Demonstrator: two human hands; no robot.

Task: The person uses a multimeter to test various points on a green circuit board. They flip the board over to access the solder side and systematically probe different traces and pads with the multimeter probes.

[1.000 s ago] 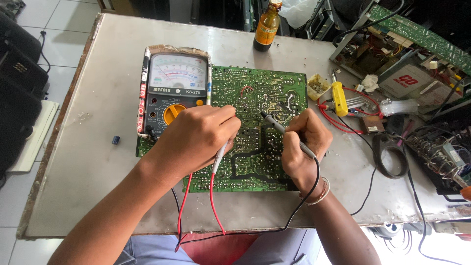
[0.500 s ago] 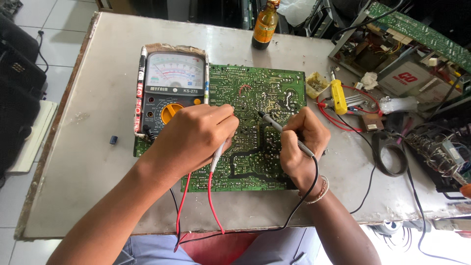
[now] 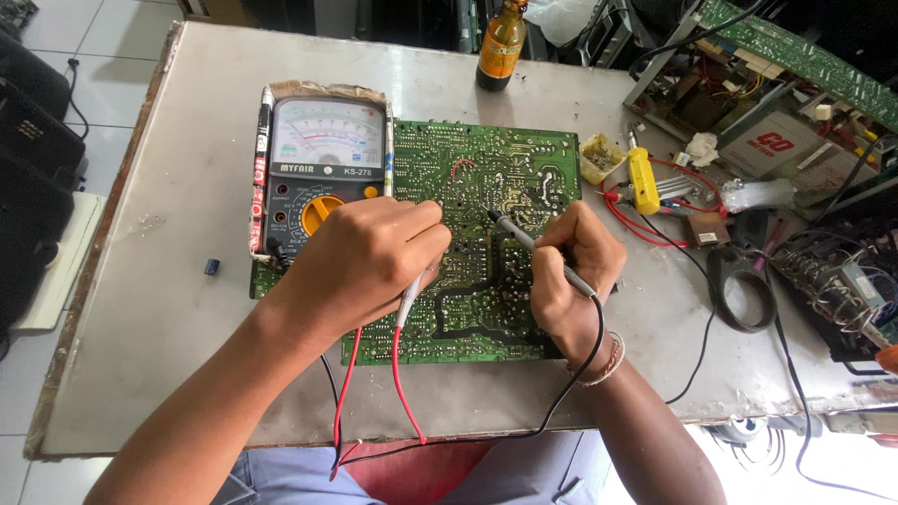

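Observation:
A green circuit board [image 3: 486, 178] lies solder side up on a grey table [image 3: 159, 318]. My left hand [image 3: 365, 257] grips a red test probe [image 3: 409, 299], tip pressed on the board, its red lead trailing toward me. My right hand [image 3: 571, 266] holds a black test probe [image 3: 514, 232] like a pen, its tip touching the board near the middle. An analog multimeter [image 3: 323, 159] with a yellow dial sits on the board's left end, just beyond my left hand.
A brown bottle [image 3: 500, 47] stands at the far table edge. Right of the board lie a yellow tool [image 3: 642, 182], red wires, a black tape roll [image 3: 744, 299] and opened electronics chassis [image 3: 748, 93]. A small blue part [image 3: 212, 266] sits left.
Both hands keep their probes on the board. The black probe tip has shifted only slightly.

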